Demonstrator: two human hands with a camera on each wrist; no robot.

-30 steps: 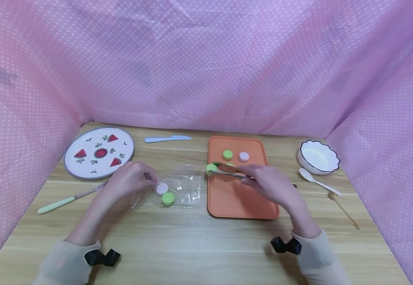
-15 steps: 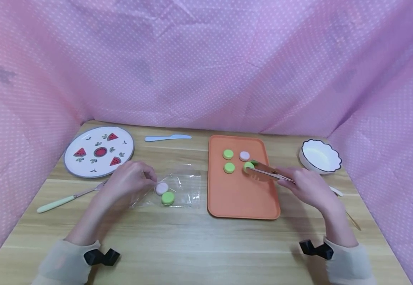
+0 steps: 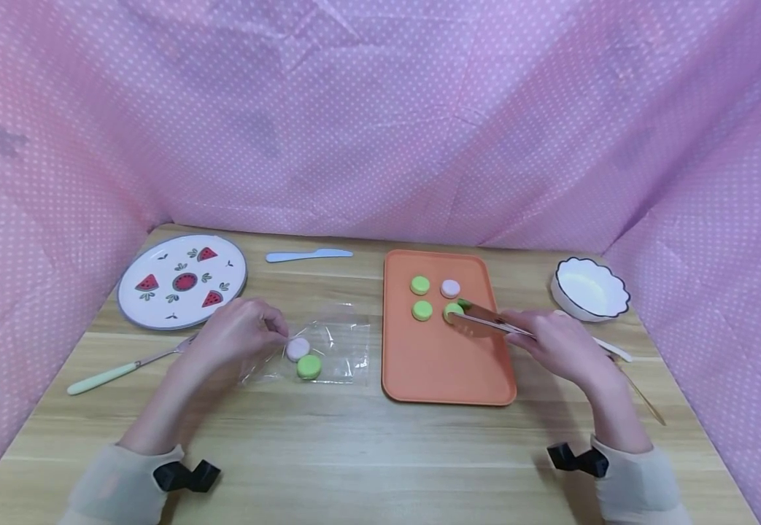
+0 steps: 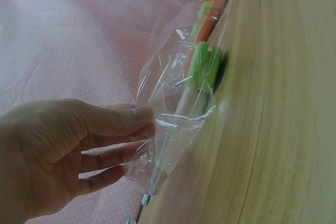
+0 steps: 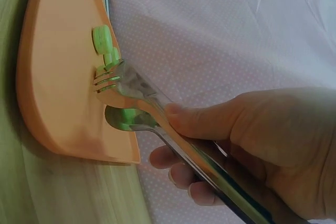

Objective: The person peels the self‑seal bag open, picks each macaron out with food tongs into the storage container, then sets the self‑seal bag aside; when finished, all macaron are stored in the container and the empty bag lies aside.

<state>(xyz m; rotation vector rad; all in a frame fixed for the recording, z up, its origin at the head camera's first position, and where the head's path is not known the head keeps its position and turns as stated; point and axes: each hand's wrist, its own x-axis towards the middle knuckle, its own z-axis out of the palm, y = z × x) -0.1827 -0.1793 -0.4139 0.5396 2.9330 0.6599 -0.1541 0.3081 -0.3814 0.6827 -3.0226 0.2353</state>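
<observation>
My left hand (image 3: 238,332) pinches the edge of a clear plastic bag (image 3: 347,343) between thumb and fingers. A lilac macaron (image 3: 298,349) and a green macaron (image 3: 308,367) lie inside that bag. With my right hand (image 3: 560,346) I hold metal tongs (image 5: 184,148), one end shaped like a fork and the other like a spoon. The tong ends reach over the orange tray (image 3: 446,372) to a green macaron (image 3: 452,313); whether they squeeze it, I cannot tell. Two other green macarons, one at the back (image 3: 419,285), and a lilac macaron (image 3: 449,289) sit on the tray.
A watermelon-patterned plate (image 3: 170,306) stands at the left, a green-handled fork (image 3: 107,377) in front of it. A blue knife (image 3: 308,255) lies at the back. At the right are a white scalloped bowl (image 3: 590,288), a white spoon (image 3: 613,350) and a thin gold-coloured utensil (image 3: 646,401).
My right hand has carried a green macaron in the tongs from the tray's left edge rightward, to below the lilac one, then shifted slightly left. My left hand and the bag stay put.
</observation>
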